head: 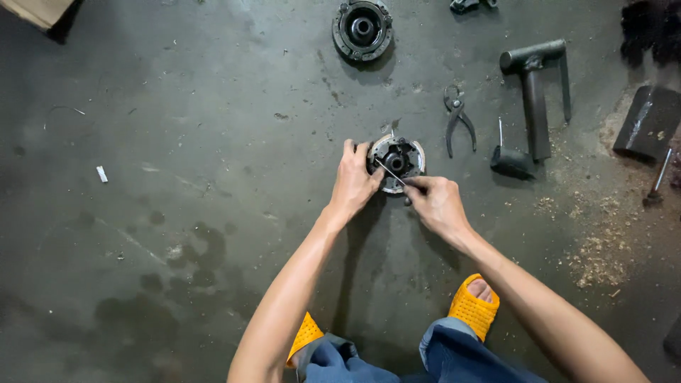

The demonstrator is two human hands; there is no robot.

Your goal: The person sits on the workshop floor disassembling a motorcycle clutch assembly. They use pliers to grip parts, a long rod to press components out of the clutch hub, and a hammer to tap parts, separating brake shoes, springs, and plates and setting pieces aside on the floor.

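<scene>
Your left hand [355, 181] wraps the left rim of a round metal hub [397, 162] that sits on the dark concrete floor [177, 142], the grip closed on its edge. Your right hand [438, 202] rests just beside the hub's lower right, fingers pinched together on a thin metal pick [389, 172] whose tip reaches into the hub's dark centre. A second, larger round part [362, 28] lies well apart near the top edge. To the right of the hub lie a pair of ring pliers [457, 124], jaws toward the top, then a small dark-handled tool [509, 162] and a dark T-shaped tool [537, 92], upright in the view. A dark block [649, 122] sits at the far right, with sawdust [599, 259] scattered below it on the floor. Your feet, in orange sandals [474, 308], stand near the bottom edge, below blue trouser hems. Oil stains mark the floor at the lower left.
</scene>
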